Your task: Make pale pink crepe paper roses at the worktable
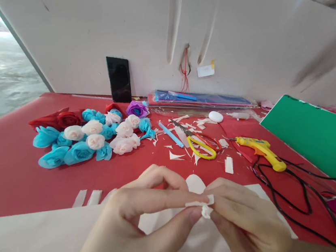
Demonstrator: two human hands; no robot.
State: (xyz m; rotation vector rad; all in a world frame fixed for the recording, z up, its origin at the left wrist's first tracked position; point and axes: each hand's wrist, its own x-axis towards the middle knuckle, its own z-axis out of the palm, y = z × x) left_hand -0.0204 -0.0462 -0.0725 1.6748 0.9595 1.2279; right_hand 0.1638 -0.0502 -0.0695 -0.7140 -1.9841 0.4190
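At the lower centre, my left hand pinches a small white rolled paper piece between thumb and forefinger. A short pale strip lies under the left forefinger's tip, just above the roll. My right hand closes its fingers on the other side of the same roll. Both hands are over a cream paper sheet on the red table. A rounded pale petal shape shows behind the fingertips, and pale strips lie at the sheet's back edge.
Blue, pink, red and purple paper flowers lie back left, near an upright black phone. Scissors, a blue pen and scraps sit centrally. On the right are a yellow glue gun, its black cable and a green board.
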